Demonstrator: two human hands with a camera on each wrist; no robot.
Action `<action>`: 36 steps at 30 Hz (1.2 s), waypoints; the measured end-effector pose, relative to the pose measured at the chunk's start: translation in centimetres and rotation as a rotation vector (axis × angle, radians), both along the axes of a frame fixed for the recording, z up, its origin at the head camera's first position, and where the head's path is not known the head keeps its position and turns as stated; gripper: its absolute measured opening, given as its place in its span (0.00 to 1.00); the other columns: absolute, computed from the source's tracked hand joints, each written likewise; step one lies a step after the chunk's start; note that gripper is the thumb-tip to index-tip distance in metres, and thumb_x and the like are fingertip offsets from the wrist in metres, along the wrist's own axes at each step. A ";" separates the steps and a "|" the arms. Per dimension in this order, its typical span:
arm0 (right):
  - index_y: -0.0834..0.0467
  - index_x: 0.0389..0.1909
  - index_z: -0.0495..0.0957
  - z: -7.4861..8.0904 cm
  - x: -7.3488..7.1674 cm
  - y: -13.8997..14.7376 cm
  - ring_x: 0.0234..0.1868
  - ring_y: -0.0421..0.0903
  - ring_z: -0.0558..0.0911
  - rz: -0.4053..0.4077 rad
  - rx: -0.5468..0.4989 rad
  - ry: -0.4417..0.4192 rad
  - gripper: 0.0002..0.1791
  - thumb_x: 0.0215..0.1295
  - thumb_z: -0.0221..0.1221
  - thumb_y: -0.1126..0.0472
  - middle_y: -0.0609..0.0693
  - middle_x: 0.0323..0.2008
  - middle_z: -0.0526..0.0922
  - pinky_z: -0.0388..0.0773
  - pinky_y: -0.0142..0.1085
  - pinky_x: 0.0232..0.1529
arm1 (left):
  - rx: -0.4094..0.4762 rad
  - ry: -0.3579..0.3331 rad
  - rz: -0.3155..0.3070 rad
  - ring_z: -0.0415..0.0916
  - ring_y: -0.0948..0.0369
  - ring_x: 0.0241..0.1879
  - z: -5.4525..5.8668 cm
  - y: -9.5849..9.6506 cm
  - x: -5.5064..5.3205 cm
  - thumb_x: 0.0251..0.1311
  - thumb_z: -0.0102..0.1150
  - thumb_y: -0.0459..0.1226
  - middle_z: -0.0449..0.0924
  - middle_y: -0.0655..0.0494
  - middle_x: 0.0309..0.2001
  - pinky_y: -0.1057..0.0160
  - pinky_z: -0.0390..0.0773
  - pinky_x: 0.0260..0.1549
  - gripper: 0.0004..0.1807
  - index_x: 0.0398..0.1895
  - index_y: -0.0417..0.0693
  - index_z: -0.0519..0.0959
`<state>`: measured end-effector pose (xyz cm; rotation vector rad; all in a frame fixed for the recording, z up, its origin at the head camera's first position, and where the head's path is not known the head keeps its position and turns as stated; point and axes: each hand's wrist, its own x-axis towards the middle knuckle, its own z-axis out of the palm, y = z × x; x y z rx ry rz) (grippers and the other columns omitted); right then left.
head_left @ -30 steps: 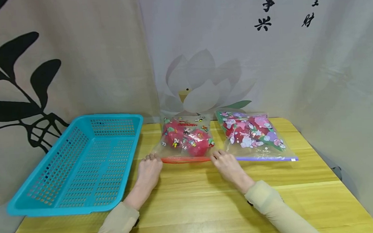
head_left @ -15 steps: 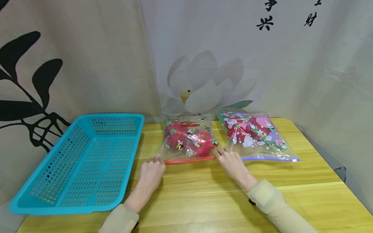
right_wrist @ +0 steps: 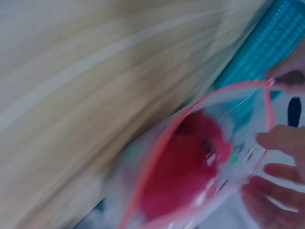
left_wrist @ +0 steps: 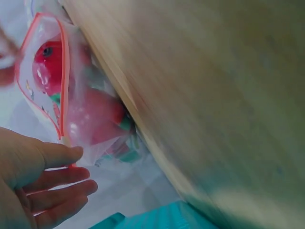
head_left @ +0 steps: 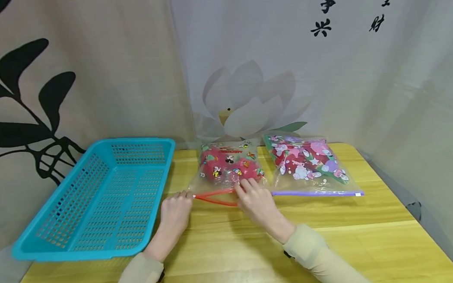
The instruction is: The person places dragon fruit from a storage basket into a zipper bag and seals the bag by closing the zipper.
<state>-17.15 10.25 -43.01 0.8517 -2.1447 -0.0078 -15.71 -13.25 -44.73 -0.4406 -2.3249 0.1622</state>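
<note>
A clear zip bag point(head_left: 228, 169) with cartoon prints and a red zip edge lies at the table's back, holding glossy red, round, fruit-like things point(left_wrist: 50, 71). Its mouth gapes in both wrist views. My left hand point(head_left: 176, 211) pinches the left end of the red zip between thumb and forefinger, the other fingers extended. My right hand point(head_left: 256, 200) grips the far rim near the middle; in the right wrist view its thumb point(right_wrist: 276, 139) lies over the rim, the fingers outside, with some blur. The right end of the zip is hidden behind this hand.
A second zip bag point(head_left: 309, 164) with a purple zip and red contents lies to the right, close by my right hand. On the left stands a turquoise perforated basket point(head_left: 144, 198). A printed curtain point(head_left: 243, 36) hangs behind the wooden table point(head_left: 233, 253).
My right hand has moved left from the right corner to the middle of the red zip. The bag's mouth has parted. My left hand has shifted slightly left, still at the left corner.
</note>
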 end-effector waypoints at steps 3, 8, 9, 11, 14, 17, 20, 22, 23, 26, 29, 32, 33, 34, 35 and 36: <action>0.58 0.40 0.81 0.3 -0.2 -3.0 0.38 0.45 0.80 0.081 -0.020 0.036 0.20 0.44 0.72 0.57 0.49 0.37 0.84 0.81 0.31 0.37 | 0.026 -0.011 0.010 0.76 0.57 0.18 0.0 -0.2 0.1 0.39 0.63 0.24 0.81 0.53 0.19 0.62 0.69 0.12 0.06 0.20 0.42 0.80; 0.55 0.40 0.83 -0.4 -0.7 -6.9 0.39 0.42 0.81 0.140 -0.006 -0.048 0.17 0.47 0.71 0.55 0.46 0.38 0.84 0.81 0.30 0.40 | 0.031 -0.015 0.023 0.75 0.57 0.17 -0.1 -0.2 0.1 0.42 0.62 0.25 0.80 0.53 0.18 0.61 0.69 0.12 0.05 0.21 0.42 0.81; 0.54 0.39 0.83 -0.7 -0.9 -7.4 0.37 0.41 0.80 0.137 0.002 -0.073 0.16 0.48 0.71 0.54 0.45 0.37 0.84 0.81 0.30 0.37 | 0.030 -0.014 0.025 0.75 0.57 0.17 -0.1 -0.2 0.0 0.43 0.63 0.26 0.79 0.53 0.18 0.62 0.69 0.12 0.04 0.21 0.42 0.81; 0.53 0.36 0.83 -1.2 -1.1 -8.2 0.33 0.40 0.80 0.127 0.009 -0.111 0.14 0.48 0.71 0.54 0.43 0.33 0.84 0.80 0.29 0.31 | 0.033 -0.014 0.026 0.74 0.57 0.16 -0.2 -0.2 0.0 0.44 0.63 0.26 0.78 0.53 0.17 0.62 0.69 0.12 0.04 0.21 0.42 0.81; 0.51 0.32 0.83 -1.7 -1.4 -9.1 0.30 0.39 0.79 0.102 0.003 -0.120 0.11 0.48 0.71 0.53 0.42 0.30 0.84 0.78 0.29 0.23 | 0.037 -0.019 0.022 0.74 0.57 0.15 -0.2 -0.2 -0.1 0.45 0.63 0.26 0.77 0.53 0.17 0.62 0.68 0.11 0.04 0.20 0.42 0.80; 0.50 0.28 0.83 -1.7 -1.6 -9.6 0.27 0.39 0.79 0.093 -0.007 -0.082 0.07 0.49 0.70 0.54 0.41 0.28 0.84 0.75 0.30 0.18 | 0.036 -0.031 0.014 0.72 0.57 0.14 -0.2 -0.3 -0.1 0.43 0.63 0.25 0.77 0.54 0.16 0.62 0.68 0.11 0.05 0.19 0.42 0.80; 0.48 0.24 0.83 -1.6 -1.8 -10.0 0.26 0.39 0.79 0.084 0.007 -0.031 0.03 0.52 0.67 0.56 0.40 0.25 0.83 0.74 0.30 0.16 | 0.034 -0.032 0.008 0.71 0.57 0.14 -0.2 -0.4 -0.1 0.43 0.62 0.24 0.75 0.54 0.15 0.62 0.67 0.10 0.06 0.17 0.42 0.79; 0.47 0.21 0.82 -1.5 -1.9 -10.2 0.25 0.39 0.78 0.075 0.034 0.002 0.05 0.53 0.66 0.56 0.40 0.23 0.81 0.73 0.31 0.15 | 0.031 -0.021 0.002 0.71 0.57 0.14 -0.2 -0.5 -0.1 0.43 0.62 0.24 0.75 0.54 0.15 0.62 0.67 0.10 0.07 0.16 0.42 0.78; 0.47 0.21 0.82 -1.5 -1.9 -10.2 0.25 0.39 0.78 0.071 0.046 0.014 0.05 0.53 0.65 0.57 0.40 0.22 0.81 0.73 0.31 0.15 | 0.029 -0.013 0.000 0.71 0.57 0.14 -0.2 -0.5 -0.2 0.43 0.61 0.24 0.75 0.54 0.15 0.62 0.67 0.10 0.08 0.15 0.42 0.77; 0.47 0.21 0.82 -1.6 -1.9 -10.3 0.25 0.39 0.78 0.060 0.089 0.053 0.04 0.51 0.65 0.58 0.40 0.22 0.81 0.73 0.31 0.14 | 0.018 0.004 -0.006 0.70 0.57 0.13 -0.3 -0.6 -0.3 0.43 0.61 0.23 0.73 0.54 0.14 0.64 0.66 0.11 0.10 0.13 0.43 0.75; 0.48 0.23 0.82 -1.7 -1.9 -10.2 0.26 0.39 0.78 0.053 0.132 0.083 0.02 0.47 0.65 0.60 0.41 0.24 0.82 0.73 0.30 0.15 | 0.007 0.009 -0.009 0.70 0.58 0.14 -0.3 -0.6 -0.3 0.44 0.61 0.23 0.72 0.54 0.13 0.65 0.65 0.11 0.12 0.12 0.44 0.74; 0.48 0.24 0.82 -1.8 -1.9 -10.0 0.26 0.39 0.77 0.054 0.172 0.105 0.03 0.48 0.64 0.60 0.40 0.25 0.82 0.73 0.29 0.16 | 0.005 0.005 -0.009 0.70 0.58 0.14 -0.3 -0.6 -0.3 0.44 0.62 0.24 0.72 0.54 0.13 0.66 0.65 0.11 0.12 0.12 0.44 0.73; 0.47 0.25 0.83 -1.8 -1.9 -9.8 0.26 0.38 0.77 0.054 0.183 0.111 0.03 0.49 0.63 0.60 0.40 0.25 0.82 0.73 0.29 0.16 | 0.006 0.003 -0.009 0.70 0.58 0.14 -0.3 -0.6 -0.3 0.45 0.63 0.25 0.72 0.54 0.14 0.66 0.65 0.11 0.12 0.12 0.44 0.74; 0.47 0.26 0.83 -1.8 -2.0 -9.7 0.27 0.38 0.77 0.052 0.195 0.118 0.03 0.50 0.63 0.60 0.40 0.25 0.82 0.72 0.29 0.16 | 0.008 0.002 -0.009 0.70 0.58 0.14 -0.3 -0.6 -0.3 0.46 0.63 0.25 0.73 0.54 0.14 0.66 0.64 0.11 0.12 0.13 0.44 0.74; 0.47 0.26 0.84 -1.8 -2.0 -9.5 0.27 0.38 0.78 0.051 0.204 0.123 0.03 0.52 0.62 0.60 0.40 0.26 0.82 0.72 0.28 0.16 | 0.010 0.005 -0.008 0.71 0.58 0.14 -0.3 -0.6 -0.3 0.46 0.63 0.25 0.74 0.54 0.14 0.65 0.65 0.11 0.11 0.13 0.44 0.75; 0.48 0.26 0.84 -1.9 -2.0 -9.2 0.26 0.38 0.78 0.049 0.211 0.127 0.03 0.53 0.62 0.60 0.40 0.26 0.82 0.73 0.28 0.16 | 0.012 0.010 -0.008 0.72 0.57 0.15 -0.4 -0.7 -0.4 0.45 0.63 0.25 0.74 0.54 0.14 0.65 0.66 0.11 0.10 0.13 0.44 0.75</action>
